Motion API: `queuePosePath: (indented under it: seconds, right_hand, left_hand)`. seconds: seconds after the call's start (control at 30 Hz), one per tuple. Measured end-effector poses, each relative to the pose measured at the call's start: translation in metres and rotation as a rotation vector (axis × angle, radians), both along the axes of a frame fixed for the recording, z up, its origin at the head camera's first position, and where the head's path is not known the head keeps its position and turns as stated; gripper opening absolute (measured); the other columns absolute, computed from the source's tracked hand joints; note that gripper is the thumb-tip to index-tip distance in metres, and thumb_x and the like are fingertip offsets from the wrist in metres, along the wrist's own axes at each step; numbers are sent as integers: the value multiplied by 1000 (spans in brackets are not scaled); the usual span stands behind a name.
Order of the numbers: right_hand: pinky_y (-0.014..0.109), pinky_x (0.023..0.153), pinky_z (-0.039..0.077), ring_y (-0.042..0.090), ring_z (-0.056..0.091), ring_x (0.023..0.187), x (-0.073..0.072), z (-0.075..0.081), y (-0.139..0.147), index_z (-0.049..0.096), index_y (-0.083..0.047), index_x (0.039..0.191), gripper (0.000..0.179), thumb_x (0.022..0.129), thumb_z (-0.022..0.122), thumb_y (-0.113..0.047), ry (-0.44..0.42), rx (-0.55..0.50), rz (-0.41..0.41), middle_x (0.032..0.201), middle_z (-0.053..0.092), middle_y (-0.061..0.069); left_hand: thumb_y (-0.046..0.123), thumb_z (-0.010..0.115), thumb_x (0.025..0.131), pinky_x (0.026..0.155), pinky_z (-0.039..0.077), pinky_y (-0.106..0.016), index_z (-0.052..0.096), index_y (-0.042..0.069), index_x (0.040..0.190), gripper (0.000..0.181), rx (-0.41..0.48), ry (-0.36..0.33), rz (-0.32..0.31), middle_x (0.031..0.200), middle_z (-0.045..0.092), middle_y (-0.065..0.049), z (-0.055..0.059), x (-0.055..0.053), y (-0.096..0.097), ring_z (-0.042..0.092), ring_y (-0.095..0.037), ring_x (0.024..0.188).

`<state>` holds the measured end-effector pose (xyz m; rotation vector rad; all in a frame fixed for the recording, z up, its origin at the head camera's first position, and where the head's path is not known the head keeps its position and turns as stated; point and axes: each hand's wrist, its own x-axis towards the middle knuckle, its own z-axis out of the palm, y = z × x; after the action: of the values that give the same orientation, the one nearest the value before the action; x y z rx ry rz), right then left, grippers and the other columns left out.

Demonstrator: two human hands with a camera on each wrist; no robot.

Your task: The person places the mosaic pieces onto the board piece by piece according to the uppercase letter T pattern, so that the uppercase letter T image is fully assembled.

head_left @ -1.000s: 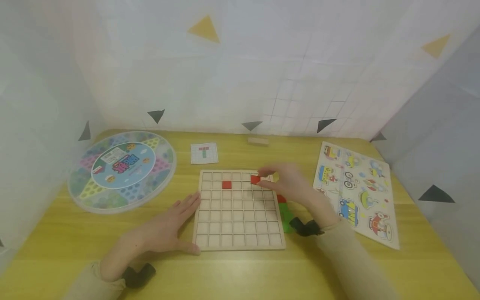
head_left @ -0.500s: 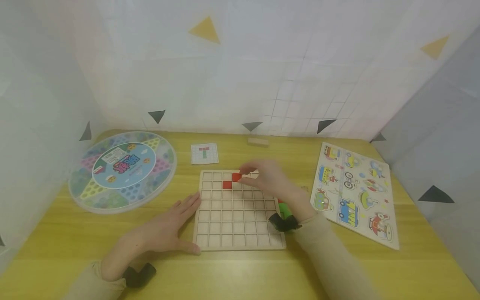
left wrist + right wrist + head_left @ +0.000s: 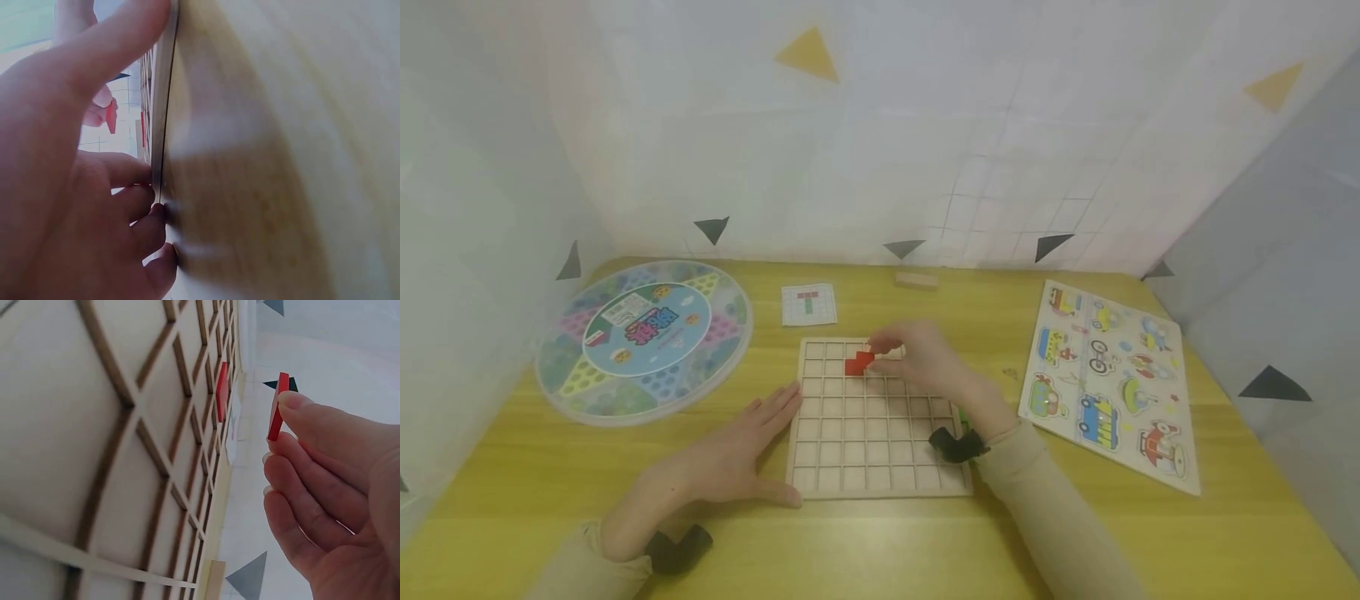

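The right hand (image 3: pixel 917 358), at the board's 1 o'clock, has its grip pinched on the red held tile (image 3: pixel 865 359), thumb against fingers; that tile hangs above the board (image 3: pixel 830 479) near 12 o'clock, apart from it in the right wrist view, and looks a little tilted; the set tile (image 3: pixel 222 394), also red, lies in a cell at 11 o'clock. The likeliest fault, I judge, is a bad landing; the tilt could catch one edge on a cell's rim and leave the tile riding across two squares; the fingers partly screen the cells from the head view, so a wrong square is possible; a low pass towards 11 o'clock might knock the set tile askew. The left hand (image 3: pixel 733 458) has an empty grip, fingers extended and touching the board's edge around 9 o'clock; should that contact slip, a push could slide the board on the counter (image 3: pixel 880 550); the sleeve (image 3: pixel 1052 508) comes in from 4 o'clock, and that arm might nudge the green piece (image 3: pixel 966 417), mostly hidden at 3 o'clock.
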<state>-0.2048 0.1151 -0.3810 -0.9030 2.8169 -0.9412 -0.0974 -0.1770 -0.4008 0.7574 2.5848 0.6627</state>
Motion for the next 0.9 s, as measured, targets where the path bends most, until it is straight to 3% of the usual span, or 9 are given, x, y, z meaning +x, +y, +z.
queuePosePath:
  seconds: [0.43, 0.9]
  right_hand:
    - [41, 90, 57, 22, 67, 100, -4, -10, 5, 74, -6, 110, 27, 88, 78, -21, -59, -20, -21, 106, 74, 5]
    - [36, 91, 58, 21, 69, 103, -9, -16, 11, 72, -5, 115, 33, 87, 79, -21, -166, -17, -61, 107, 74, 5]
  left_hand:
    - [73, 71, 73, 122, 18, -58, 12, 9, 161, 124, -4, -3, -2, 169, 3, -8, 0, 1, -1, 10, -38, 153]
    - [72, 73, 72, 122, 18, -58, 12, 10, 161, 125, 3, -18, 14, 169, 3, -8, 2, 0, 0, 11, -40, 153]
